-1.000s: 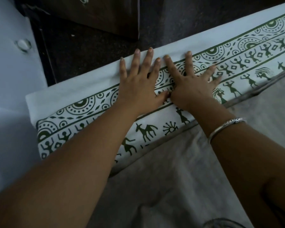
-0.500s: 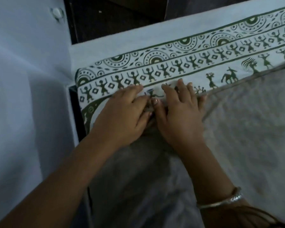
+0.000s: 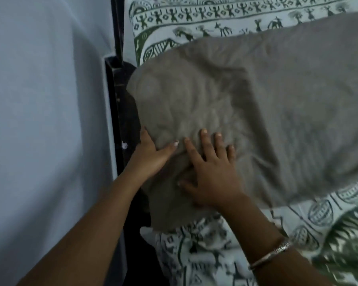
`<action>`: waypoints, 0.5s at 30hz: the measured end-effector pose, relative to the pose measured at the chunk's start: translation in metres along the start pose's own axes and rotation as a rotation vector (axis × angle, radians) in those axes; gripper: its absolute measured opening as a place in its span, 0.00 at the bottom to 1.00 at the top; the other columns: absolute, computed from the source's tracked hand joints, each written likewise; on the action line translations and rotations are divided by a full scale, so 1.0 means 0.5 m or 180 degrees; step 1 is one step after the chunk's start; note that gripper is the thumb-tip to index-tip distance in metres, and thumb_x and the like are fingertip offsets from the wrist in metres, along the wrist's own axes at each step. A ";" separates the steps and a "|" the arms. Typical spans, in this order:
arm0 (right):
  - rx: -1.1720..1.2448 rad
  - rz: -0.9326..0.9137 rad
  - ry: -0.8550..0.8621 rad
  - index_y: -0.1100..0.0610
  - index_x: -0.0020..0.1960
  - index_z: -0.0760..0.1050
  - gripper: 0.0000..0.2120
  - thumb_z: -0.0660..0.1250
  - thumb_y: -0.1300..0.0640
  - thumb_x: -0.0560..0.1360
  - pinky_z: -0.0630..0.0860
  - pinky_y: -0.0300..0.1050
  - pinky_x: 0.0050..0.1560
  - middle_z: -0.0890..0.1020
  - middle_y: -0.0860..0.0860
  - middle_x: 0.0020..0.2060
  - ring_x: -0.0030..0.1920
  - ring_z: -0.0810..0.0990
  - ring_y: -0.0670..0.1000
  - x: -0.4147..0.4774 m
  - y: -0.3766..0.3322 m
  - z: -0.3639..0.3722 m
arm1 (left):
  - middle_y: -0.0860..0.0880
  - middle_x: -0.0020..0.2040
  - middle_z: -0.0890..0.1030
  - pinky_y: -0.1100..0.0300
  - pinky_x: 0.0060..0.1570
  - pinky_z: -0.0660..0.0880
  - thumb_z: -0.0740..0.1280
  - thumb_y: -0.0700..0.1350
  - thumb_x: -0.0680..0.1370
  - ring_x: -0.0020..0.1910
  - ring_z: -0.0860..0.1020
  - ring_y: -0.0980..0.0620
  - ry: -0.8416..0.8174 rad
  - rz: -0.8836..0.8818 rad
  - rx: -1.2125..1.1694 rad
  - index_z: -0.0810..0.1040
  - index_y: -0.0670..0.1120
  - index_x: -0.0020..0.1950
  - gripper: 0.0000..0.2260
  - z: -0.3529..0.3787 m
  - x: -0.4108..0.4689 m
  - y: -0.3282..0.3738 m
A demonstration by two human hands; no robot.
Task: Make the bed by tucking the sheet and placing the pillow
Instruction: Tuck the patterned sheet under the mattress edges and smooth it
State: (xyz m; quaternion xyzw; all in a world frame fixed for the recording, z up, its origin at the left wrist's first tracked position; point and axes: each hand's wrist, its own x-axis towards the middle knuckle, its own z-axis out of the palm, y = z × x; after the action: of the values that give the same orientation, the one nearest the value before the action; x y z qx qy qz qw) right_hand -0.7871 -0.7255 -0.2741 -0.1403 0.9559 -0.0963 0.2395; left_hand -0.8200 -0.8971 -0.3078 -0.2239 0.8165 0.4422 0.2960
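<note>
A grey pillow (image 3: 256, 104) lies across the head of the bed on the white sheet with green figure print (image 3: 225, 15). My left hand (image 3: 151, 157) cups the pillow's left edge, with the thumb on top and the fingers down its side. My right hand (image 3: 211, 172) presses flat on the pillow's near left part, fingers spread. The sheet also shows below the pillow (image 3: 329, 223), where it lies rumpled under my right forearm.
A pale blue wall (image 3: 46, 120) fills the left side. A dark bed frame (image 3: 120, 112) runs in the gap between the wall and the mattress. A silver bangle (image 3: 271, 254) sits on my right wrist.
Both hands have left the sheet's printed border at the far edge and come back onto the grey pillow's left end. The view has swung toward the wall side.
</note>
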 end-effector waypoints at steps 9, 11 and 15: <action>-0.0572 -0.0262 -0.0327 0.40 0.74 0.33 0.59 0.68 0.26 0.58 0.43 0.79 0.64 0.32 0.59 0.74 0.71 0.34 0.71 -0.095 -0.052 0.046 | 0.44 0.53 0.81 0.56 0.45 0.78 0.77 0.48 0.68 0.47 0.80 0.46 0.0490 -0.0681 -0.1606 0.74 0.40 0.61 0.26 0.027 -0.133 -0.084; -0.0651 -0.0269 -0.0250 0.43 0.74 0.30 0.62 0.70 0.28 0.58 0.44 0.77 0.65 0.34 0.58 0.75 0.72 0.37 0.70 -0.108 -0.067 0.055 | 0.45 0.45 0.83 0.59 0.37 0.78 0.76 0.42 0.68 0.41 0.82 0.48 0.0447 -0.0565 -0.1834 0.78 0.41 0.53 0.16 0.012 -0.150 -0.062; -0.0148 0.0032 0.0638 0.52 0.77 0.39 0.49 0.69 0.46 0.69 0.61 0.65 0.65 0.56 0.56 0.76 0.72 0.61 0.62 -0.139 -0.095 0.065 | 0.48 0.37 0.85 0.56 0.35 0.80 0.73 0.41 0.70 0.38 0.84 0.49 0.0069 -0.0084 -0.2226 0.81 0.46 0.42 0.03 0.013 -0.193 -0.008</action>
State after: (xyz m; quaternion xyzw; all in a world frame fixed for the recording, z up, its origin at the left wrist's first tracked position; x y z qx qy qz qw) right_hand -0.7020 -0.7521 -0.2607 -0.1306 0.9777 -0.0865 0.1398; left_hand -0.7458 -0.8839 -0.2472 -0.3270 0.6158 0.6889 0.1983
